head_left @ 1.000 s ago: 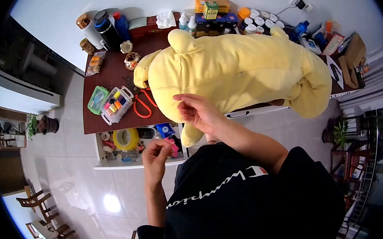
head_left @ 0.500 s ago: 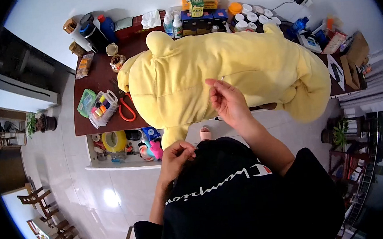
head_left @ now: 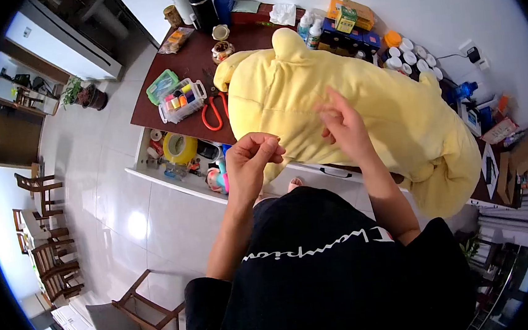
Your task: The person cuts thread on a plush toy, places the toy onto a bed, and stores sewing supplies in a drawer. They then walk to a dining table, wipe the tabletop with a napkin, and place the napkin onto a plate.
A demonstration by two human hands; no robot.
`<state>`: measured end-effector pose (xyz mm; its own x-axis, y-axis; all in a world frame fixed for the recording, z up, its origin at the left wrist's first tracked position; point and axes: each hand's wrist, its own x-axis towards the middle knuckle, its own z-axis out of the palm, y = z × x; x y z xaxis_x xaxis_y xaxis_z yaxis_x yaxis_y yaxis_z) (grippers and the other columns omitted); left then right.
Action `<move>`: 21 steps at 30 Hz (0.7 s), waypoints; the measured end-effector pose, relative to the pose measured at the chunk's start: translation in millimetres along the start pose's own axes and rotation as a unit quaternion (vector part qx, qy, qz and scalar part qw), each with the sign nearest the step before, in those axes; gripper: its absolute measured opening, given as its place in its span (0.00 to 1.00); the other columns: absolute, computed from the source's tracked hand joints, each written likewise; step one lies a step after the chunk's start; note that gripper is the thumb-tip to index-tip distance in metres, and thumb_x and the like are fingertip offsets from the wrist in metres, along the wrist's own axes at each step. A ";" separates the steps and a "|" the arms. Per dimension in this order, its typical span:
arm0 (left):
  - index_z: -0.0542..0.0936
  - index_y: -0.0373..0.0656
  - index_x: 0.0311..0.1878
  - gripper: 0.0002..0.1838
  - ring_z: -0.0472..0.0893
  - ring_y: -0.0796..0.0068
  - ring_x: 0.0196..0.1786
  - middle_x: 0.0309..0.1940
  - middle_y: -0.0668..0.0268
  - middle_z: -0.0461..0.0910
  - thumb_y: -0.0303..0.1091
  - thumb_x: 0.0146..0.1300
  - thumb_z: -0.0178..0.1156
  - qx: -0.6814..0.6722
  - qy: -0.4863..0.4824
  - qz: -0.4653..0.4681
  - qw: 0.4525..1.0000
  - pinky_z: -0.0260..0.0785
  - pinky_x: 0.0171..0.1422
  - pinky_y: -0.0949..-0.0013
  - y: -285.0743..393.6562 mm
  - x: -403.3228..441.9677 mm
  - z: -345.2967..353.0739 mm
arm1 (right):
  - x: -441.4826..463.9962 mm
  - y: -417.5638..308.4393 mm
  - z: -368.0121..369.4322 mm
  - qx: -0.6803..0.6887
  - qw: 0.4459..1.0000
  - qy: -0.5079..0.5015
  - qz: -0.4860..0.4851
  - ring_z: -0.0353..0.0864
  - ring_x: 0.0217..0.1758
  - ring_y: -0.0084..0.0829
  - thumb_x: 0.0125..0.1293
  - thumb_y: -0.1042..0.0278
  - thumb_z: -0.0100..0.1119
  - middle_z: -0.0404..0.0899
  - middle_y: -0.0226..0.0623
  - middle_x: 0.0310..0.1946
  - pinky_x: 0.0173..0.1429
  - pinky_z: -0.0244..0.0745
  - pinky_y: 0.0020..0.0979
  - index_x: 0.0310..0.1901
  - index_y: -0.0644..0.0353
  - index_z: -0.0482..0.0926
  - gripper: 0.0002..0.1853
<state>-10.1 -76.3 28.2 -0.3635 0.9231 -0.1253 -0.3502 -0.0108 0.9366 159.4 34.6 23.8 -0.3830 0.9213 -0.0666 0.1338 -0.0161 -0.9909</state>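
A large yellow plush toy [head_left: 326, 85] lies across the dark red table, with seams along its fabric. My left hand [head_left: 252, 163] is in front of the toy's near edge, thumb and index finger pinched together. Whatever sits in that pinch is too small to name. Over the plush body is my right hand [head_left: 346, 127], its index finger stretched out and the fingers apart, slightly blurred. I see nothing held in it. Red-handled scissors [head_left: 211, 114] lie beside the toy, next to a clear box of coloured thread spools [head_left: 181, 102].
Below the table top [head_left: 155, 105], an open drawer [head_left: 175, 183] holds a yellow tape roll [head_left: 180, 148] and small items. Bottles, boxes and white-lidded jars [head_left: 409, 57] line the wall. A chair [head_left: 142, 305] stands behind at the left.
The view has turned, so the table appears slanted. My left hand has risen toward the toy, still pinched. My right hand's fingers have spread from a pinch.
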 end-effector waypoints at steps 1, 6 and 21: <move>0.76 0.33 0.35 0.07 0.77 0.78 0.25 0.24 0.62 0.78 0.29 0.61 0.56 -0.001 0.001 0.003 1.000 0.71 0.33 0.77 3.5 2.2 -0.5 | 0.7 -4.8 3.7 -0.001 1.000 -0.002 -0.002 0.69 0.20 0.18 0.63 0.71 0.50 0.76 0.34 0.37 0.26 0.67 0.19 0.56 0.65 0.67 0.19; 0.79 0.32 0.36 0.08 0.79 0.81 0.30 0.26 0.63 0.81 0.29 0.60 0.58 0.135 -0.005 0.056 0.989 0.72 0.37 0.79 18.6 18.8 -6.5 | -12.0 -48.0 12.3 -0.195 0.953 0.029 -0.228 0.70 0.25 0.19 0.59 0.72 0.55 0.76 0.32 0.34 0.30 0.66 0.18 0.46 0.64 0.76 0.13; 0.79 0.33 0.36 0.07 0.78 0.82 0.31 0.27 0.65 0.80 0.27 0.59 0.59 0.194 -0.107 0.071 0.973 0.71 0.38 0.79 39.2 58.9 -22.9 | -65.3 -177.4 53.9 0.353 0.543 -0.754 -0.108 0.69 0.13 0.28 0.63 0.76 0.48 0.68 0.37 0.12 0.17 0.61 0.26 0.63 0.80 0.49 0.30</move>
<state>-65.0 -31.2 50.0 -0.1825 0.9821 0.0464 0.0573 -0.0365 0.9977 111.4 -43.7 197.7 -0.7046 -0.4263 0.5673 -0.2435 -0.6057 -0.7576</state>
